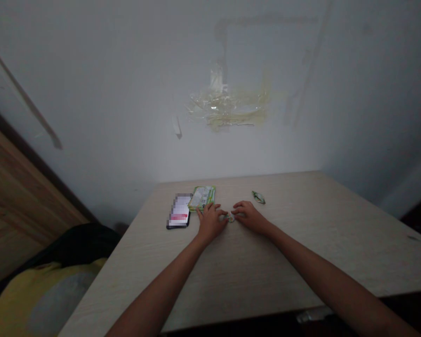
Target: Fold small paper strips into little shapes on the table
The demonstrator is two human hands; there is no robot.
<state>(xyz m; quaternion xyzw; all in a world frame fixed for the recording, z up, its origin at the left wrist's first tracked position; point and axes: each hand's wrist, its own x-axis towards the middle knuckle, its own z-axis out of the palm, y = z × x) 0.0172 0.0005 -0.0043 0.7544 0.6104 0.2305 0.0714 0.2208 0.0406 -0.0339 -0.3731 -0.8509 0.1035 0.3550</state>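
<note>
My left hand [210,220] and my right hand [248,216] meet near the far middle of the pale wooden table [301,243]. Between their fingertips they pinch a small green and white wrapper [229,218]; both hands have their fingers curled on it. Just beyond my left hand lies a green and white packet [202,197]. A second small green wrapper [258,197] lies loose on the table beyond my right hand.
A phone [179,210] with a lit screen lies to the left of the packet. The table stands against a white wall with old tape residue [228,105]. A yellow and grey cloth [38,299] and a dark bag [80,241] sit at the lower left.
</note>
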